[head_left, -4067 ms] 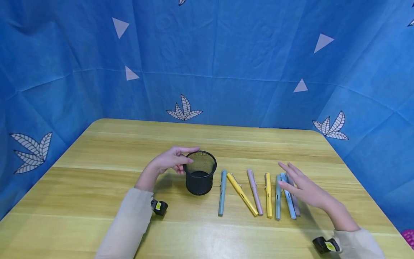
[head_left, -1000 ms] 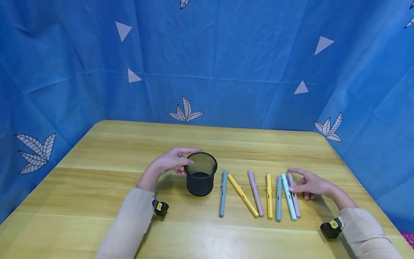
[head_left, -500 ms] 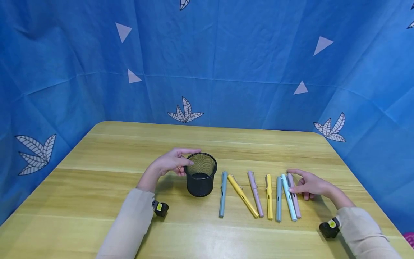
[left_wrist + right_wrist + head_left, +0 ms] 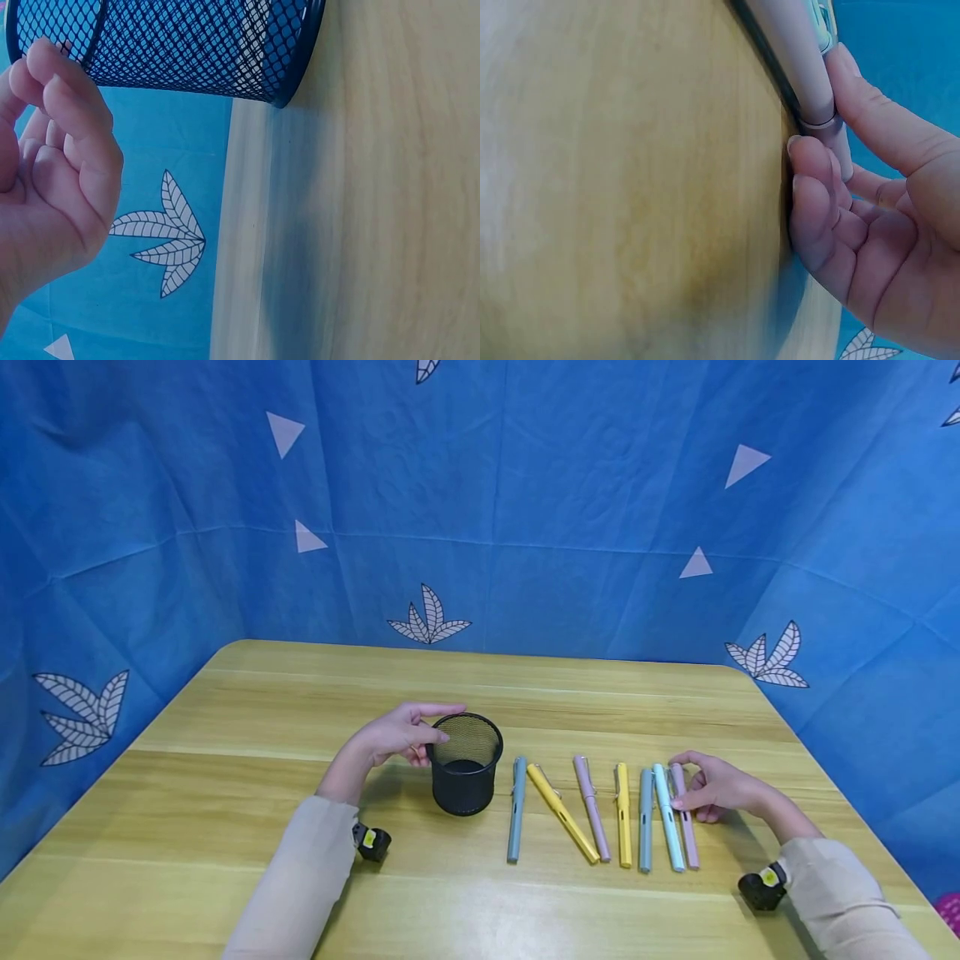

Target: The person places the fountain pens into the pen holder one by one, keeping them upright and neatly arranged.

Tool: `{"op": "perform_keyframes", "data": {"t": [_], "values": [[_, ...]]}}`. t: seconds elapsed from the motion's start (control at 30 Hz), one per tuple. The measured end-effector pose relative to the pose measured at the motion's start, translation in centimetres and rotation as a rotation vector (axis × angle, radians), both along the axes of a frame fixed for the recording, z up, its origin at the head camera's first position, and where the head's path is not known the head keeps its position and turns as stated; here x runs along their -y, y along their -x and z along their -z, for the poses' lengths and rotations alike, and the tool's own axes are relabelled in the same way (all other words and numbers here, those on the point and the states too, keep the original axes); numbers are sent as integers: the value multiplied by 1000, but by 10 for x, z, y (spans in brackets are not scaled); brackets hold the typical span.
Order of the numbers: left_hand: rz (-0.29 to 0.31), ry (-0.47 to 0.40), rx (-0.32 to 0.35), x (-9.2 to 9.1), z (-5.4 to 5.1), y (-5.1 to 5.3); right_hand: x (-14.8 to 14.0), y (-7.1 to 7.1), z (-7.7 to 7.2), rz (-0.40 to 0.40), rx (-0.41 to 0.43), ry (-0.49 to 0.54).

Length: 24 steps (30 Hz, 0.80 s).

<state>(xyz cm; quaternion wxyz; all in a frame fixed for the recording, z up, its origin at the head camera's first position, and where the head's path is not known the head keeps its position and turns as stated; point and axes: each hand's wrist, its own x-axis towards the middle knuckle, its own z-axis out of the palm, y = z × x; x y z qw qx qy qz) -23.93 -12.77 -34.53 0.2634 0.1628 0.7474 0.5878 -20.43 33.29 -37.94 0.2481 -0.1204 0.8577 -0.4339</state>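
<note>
My left hand holds the rim of a black mesh pen holder, its thumb inside the opening and its index finger along the top edge. The holder stands upright with nothing visible inside. At the right, my right hand grips the upper part of a lilac pen, the rightmost of a row. In the right wrist view the thumb and curled fingers lie on either side of that lilac pen. A light blue pen lies just left of it, close to the thumb tip.
Between the holder and the right hand lie a grey-blue pen, a slanted yellow pen, another lilac pen, a straight yellow pen and a second grey-blue pen. A blue curtain hangs behind the wooden table.
My right hand has come down from above the pens onto the rightmost lilac pen, and its fingers have closed on it. That pen has shifted slightly rightward. The left hand and holder stay put.
</note>
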Motion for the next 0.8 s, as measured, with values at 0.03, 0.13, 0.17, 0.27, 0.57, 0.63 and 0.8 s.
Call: {"op": "perform_keyframes", "data": {"t": [0.03,0.13,0.17,0.27,0.57,0.63,0.8], "values": [[1,1,0,0,0,0,0,0,0,1,3,12],[3,-3,5,0,0,0,0,-1,0,18,6,19],[3,-4,5,0,0,0,1,-1,0,25,6,21],[6,-7,2,0,1,0,1,-1,-1,48,4,17],[16,-26,0,2,1,1,-2,-2,-4,93,-25,28],[19,-35,5,3,1,1,-2,-3,-6,93,-28,35],[20,-65,22,5,1,0,-3,-2,-8,73,-40,63]]}}
